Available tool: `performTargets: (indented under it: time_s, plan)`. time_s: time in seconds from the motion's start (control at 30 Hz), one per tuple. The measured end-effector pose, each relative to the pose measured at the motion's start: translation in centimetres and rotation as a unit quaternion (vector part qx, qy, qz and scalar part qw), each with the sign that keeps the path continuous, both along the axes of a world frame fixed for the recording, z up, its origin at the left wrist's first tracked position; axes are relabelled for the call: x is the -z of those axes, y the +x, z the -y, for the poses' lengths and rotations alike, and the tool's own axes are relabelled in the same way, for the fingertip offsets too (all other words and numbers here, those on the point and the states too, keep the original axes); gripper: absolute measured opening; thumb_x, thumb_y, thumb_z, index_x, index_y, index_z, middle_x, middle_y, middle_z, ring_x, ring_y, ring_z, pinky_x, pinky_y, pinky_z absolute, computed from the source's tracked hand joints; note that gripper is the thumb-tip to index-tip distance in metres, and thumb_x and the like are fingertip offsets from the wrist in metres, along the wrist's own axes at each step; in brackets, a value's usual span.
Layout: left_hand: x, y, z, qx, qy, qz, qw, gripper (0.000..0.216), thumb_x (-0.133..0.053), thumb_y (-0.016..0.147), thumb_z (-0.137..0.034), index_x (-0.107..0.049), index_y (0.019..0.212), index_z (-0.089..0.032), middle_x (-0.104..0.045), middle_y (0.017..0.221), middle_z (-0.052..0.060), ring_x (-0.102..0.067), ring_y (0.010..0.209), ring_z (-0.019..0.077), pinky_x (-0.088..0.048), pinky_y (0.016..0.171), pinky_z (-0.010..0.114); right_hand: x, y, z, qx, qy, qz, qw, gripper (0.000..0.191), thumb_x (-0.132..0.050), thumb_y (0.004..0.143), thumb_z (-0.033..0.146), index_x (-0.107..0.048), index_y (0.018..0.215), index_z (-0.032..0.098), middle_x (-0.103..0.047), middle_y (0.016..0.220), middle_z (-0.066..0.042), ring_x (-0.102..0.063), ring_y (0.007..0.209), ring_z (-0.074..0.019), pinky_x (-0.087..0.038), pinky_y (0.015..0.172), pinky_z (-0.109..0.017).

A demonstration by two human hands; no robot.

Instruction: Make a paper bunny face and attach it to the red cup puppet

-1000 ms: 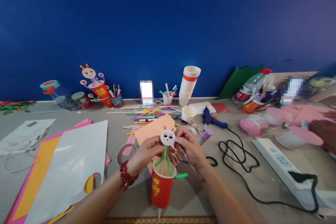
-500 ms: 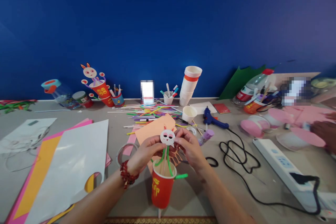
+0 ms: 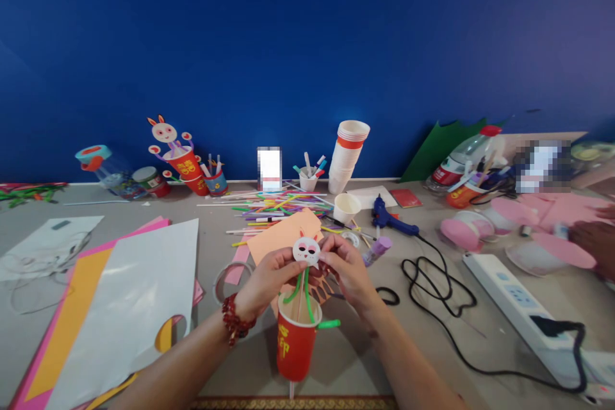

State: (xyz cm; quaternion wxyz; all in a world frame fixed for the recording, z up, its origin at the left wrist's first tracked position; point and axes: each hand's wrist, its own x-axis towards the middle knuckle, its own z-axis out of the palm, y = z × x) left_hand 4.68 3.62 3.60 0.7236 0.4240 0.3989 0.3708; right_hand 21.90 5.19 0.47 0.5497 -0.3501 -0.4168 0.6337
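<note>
A round white paper rabbit face (image 3: 306, 252) with pink eye patches is pinched between my two hands. My left hand (image 3: 277, 269) is closed on its left edge, and my right hand (image 3: 346, 267) is closed on its right edge. Below the face, a thin stick and green pipe cleaners (image 3: 309, 298) run down into a red paper cup (image 3: 294, 352) with yellow lettering. One green piece sticks out of the cup's right side, and the stick's end shows under its base. Some of my fingertips are hidden behind the face.
A similar finished-looking rabbit cup (image 3: 185, 170) stands at the back left. Coloured paper sheets (image 3: 129, 295) lie left; pipe cleaners (image 3: 269, 205) are piled behind my hands. At right are a blue glue gun (image 3: 394, 218), a power strip (image 3: 519, 307) and another person's hand (image 3: 593, 246).
The red cup and its green side piece have shifted very slightly left. Both hands keep their hold on the rabbit face.
</note>
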Motion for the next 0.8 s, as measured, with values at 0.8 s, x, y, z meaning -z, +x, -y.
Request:
performTargets:
  time_s: [0.8]
  plan:
    - [-0.27,-0.11,0.23,-0.067,0.012,0.028,0.997,0.033,-0.076,0.078,-0.037,-0.074,0.1,-0.013,-0.078,0.092,0.01,-0.073,0.078,0.0214,-0.057,0.079,0.033,0.38,-0.6,0.28,-0.058,-0.045,-0.008,0.997,0.02,-0.072,0.078,0.034,-0.058,0.075,0.02,-0.054,0.067,0.003,-0.05,0.058,-0.0113,-0.041,0.053,-0.021]
